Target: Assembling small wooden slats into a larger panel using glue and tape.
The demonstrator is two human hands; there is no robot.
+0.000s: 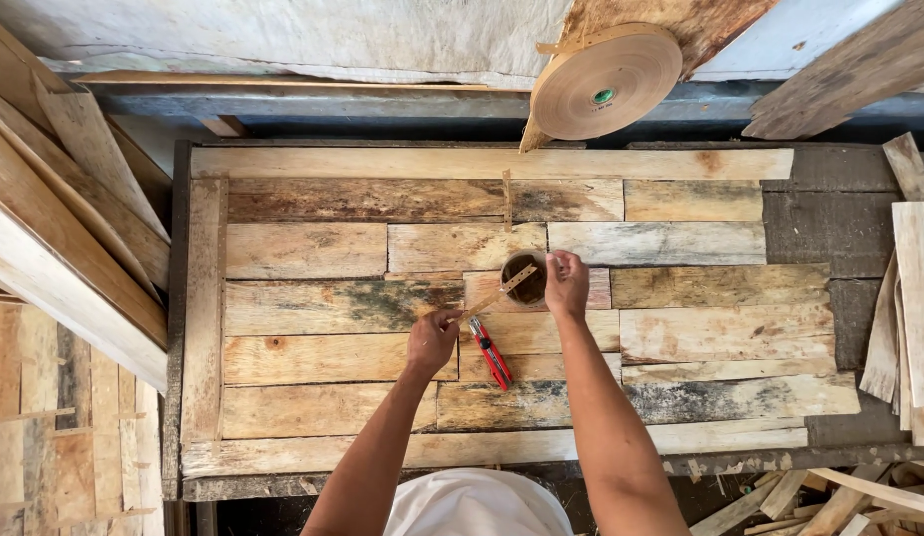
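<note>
The left hand [431, 342] is pinching a thin wooden strip [501, 291], dipping it into a small cup [524, 279]. The right hand [566, 284] is gripping the cup's rim, steadying it on the plank surface [313, 248] beside a red knife [491, 353].

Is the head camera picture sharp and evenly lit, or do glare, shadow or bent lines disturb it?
Head view: soft even daylight, no glare on the wooden panel; both hands, left hand and right hand, and the red knife look sharp; deep shadow lies only under the bench edge at the bottom; straight planks at the left bow slightly, a wide-lens effect.
</note>
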